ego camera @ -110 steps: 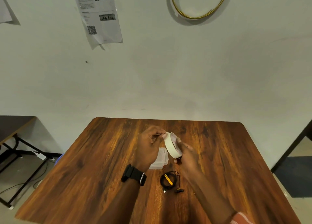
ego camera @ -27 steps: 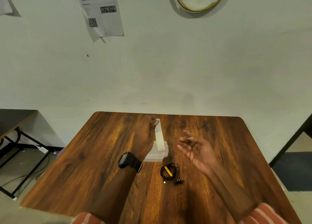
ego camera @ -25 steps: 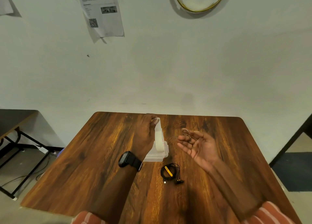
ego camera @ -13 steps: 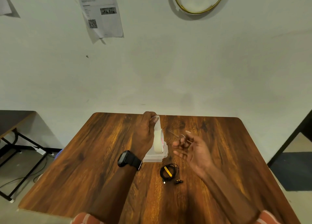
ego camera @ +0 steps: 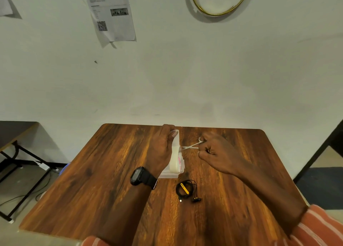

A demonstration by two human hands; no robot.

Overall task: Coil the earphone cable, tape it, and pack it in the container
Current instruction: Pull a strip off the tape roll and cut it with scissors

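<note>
The black earphone cable [ego camera: 186,189] lies coiled on the wooden table [ego camera: 104,181], with a yellow remote and the earbuds at its near side. My left hand [ego camera: 161,149] pinches the free end of a white tape strip [ego camera: 175,143] and holds it up from the tape roll [ego camera: 175,163], which hangs over the clear plastic container [ego camera: 169,174]. My right hand [ego camera: 217,153] grips small metal scissors [ego camera: 192,145], blades apart at the strip's right edge.
A black watch is on my left wrist. A dark side table [ego camera: 13,132] stands to the left, with cables on the floor beneath. A paper sheet [ego camera: 111,14] and a gold hoop [ego camera: 219,3] hang on the wall behind.
Earlier both hands held the roll. My left hand has pulled a strip upward, and my right hand, holding the scissors, has turned over and brought the blades to the tape.
</note>
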